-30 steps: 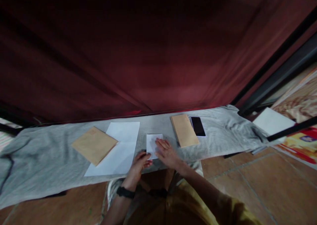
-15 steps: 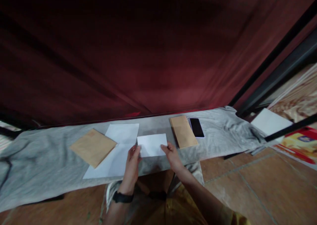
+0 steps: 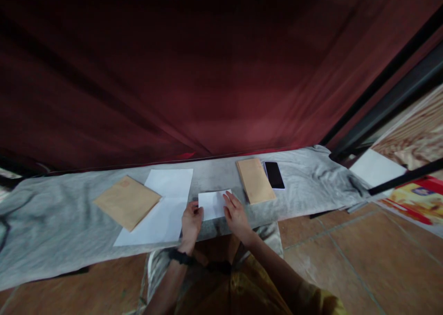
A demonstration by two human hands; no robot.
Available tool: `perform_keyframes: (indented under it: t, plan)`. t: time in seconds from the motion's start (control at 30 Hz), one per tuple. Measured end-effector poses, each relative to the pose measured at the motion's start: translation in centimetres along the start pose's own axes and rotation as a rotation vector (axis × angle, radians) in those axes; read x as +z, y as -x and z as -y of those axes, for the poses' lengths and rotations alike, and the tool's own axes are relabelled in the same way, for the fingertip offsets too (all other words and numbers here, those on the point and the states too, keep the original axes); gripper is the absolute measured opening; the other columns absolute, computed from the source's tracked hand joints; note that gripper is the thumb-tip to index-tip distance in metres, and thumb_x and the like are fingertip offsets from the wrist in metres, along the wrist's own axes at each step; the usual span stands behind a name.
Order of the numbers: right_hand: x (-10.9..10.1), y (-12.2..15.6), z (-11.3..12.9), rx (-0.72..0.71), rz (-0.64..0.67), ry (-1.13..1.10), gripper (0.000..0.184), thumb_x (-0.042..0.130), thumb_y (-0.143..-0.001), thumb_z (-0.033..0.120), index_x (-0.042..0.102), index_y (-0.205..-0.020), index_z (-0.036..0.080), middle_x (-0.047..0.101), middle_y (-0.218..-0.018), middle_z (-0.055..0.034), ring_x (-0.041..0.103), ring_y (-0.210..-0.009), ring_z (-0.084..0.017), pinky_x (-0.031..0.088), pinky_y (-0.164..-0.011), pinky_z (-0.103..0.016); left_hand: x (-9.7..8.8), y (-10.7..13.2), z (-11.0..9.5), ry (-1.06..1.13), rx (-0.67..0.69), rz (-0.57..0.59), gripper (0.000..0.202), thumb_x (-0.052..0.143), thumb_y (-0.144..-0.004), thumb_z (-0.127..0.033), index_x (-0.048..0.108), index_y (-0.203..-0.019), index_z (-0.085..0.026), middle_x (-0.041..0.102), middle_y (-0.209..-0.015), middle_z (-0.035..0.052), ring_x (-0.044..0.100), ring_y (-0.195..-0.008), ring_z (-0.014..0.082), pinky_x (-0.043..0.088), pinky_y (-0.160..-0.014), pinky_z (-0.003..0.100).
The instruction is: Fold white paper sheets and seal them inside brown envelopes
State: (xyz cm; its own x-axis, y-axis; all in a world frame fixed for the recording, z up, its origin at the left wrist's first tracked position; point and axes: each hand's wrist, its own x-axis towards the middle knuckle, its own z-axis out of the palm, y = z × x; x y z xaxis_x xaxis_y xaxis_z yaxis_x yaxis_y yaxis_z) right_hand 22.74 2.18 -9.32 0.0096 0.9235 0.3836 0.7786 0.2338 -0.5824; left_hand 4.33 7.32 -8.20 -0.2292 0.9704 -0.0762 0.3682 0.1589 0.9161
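Observation:
A small folded sheet of white paper (image 3: 212,205) lies in front of me over the grey cloth. My left hand (image 3: 192,222) pinches its left edge, thumb on top and fingers partly hidden underneath. Across its right end, my right hand (image 3: 237,215) rests with the fingers stretched out on the surface. Left of my hands is a larger white sheet (image 3: 165,219) with a crease across it. A brown envelope (image 3: 127,202) partly covers that sheet.
Grey cloth (image 3: 65,218) covers the narrow bench. Right of my hands lie a stack of brown envelopes (image 3: 256,181) and a phone (image 3: 274,175). A dark red curtain (image 3: 221,98) hangs behind the bench; black frame bars (image 3: 391,105) stand at right.
My right hand has gone from gripping the folded paper's right edge to lying with fingers extended over it. The paper looks narrower, and my left hand still grips its left edge.

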Motion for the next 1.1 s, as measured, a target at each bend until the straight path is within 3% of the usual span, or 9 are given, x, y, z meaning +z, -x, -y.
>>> perform_keyframes:
  t: [0.1,0.27,0.4,0.5,0.57,0.8,1.1]
  plan:
    - [0.6,0.2,0.5,-0.096,0.121,0.187,0.048,0.043,-0.101,0.027,0.046,-0.148,0.019,0.044,-0.155,-0.0102,0.04,-0.143,-0.025,0.034,-0.118,-0.047,-0.3,0.2,-0.2,-0.082,0.033,0.018,0.021,0.059,-0.07,-0.027,0.062,-0.091,-0.022,0.068,-0.073,-0.0003,0.066,-0.069,0.0202,0.052,-0.068,0.032]
    - [1.5,0.4,0.3,-0.056,0.148,0.337,0.051,0.045,-0.103,0.041,0.045,-0.149,0.018,0.04,-0.157,-0.0123,0.037,-0.145,-0.025,0.029,-0.119,-0.045,-0.6,0.8,-0.9,-0.271,0.112,0.005,0.028,0.055,-0.081,-0.028,0.062,-0.107,-0.019,0.07,-0.082,0.0045,0.067,-0.074,0.0221,0.053,-0.074,0.036]
    - [1.5,0.5,0.2,-0.066,0.14,0.355,0.052,0.043,-0.104,0.042,0.043,-0.151,0.019,0.039,-0.158,-0.0116,0.036,-0.145,-0.025,0.027,-0.12,-0.045,0.4,1.8,-1.2,-0.573,0.436,-0.06,0.036,0.041,-0.092,-0.024,0.061,-0.12,-0.013,0.068,-0.114,0.0168,0.065,-0.109,0.028,0.051,-0.095,0.045]
    - [1.3,0.5,0.3,-0.079,0.152,0.358,0.051,0.041,-0.104,0.04,0.043,-0.151,0.018,0.04,-0.157,-0.0123,0.036,-0.146,-0.025,0.026,-0.12,-0.045,2.0,2.6,-0.7,-0.683,0.679,0.038,0.045,0.035,-0.097,-0.023,0.054,-0.135,-0.01,0.054,-0.143,0.0198,0.049,-0.136,0.0296,0.042,-0.111,0.048]
    - [1.1,0.5,0.3,-0.083,0.162,0.359,0.05,0.041,-0.105,0.037,0.043,-0.151,0.017,0.041,-0.157,-0.0124,0.036,-0.146,-0.025,0.026,-0.12,-0.045,2.9,2.8,0.0,-0.75,0.754,0.116,0.048,0.034,-0.098,-0.023,0.05,-0.141,-0.008,0.048,-0.151,0.0191,0.04,-0.143,0.0297,0.037,-0.116,0.049]
    - [0.9,-0.7,0.0,-0.031,0.181,0.348,0.045,0.037,-0.105,0.03,0.049,-0.146,0.015,0.047,-0.153,-0.0106,0.041,-0.142,-0.022,0.027,-0.12,-0.042,3.2,2.8,1.2,-0.876,0.773,0.147,0.054,0.032,-0.1,-0.031,0.043,-0.148,-0.009,0.04,-0.156,0.0195,0.032,-0.148,0.0313,0.032,-0.117,0.053]
    - [1.0,-1.6,-0.7,-0.009,0.168,0.365,0.051,0.041,-0.104,0.038,0.042,-0.151,0.018,0.039,-0.158,-0.0128,0.036,-0.145,-0.027,0.025,-0.119,-0.048,2.8,3.1,1.2,-0.819,0.712,0.13,0.059,0.035,-0.099,-0.037,0.04,-0.15,-0.007,0.039,-0.156,0.0203,0.031,-0.149,0.0311,0.031,-0.119,0.054]
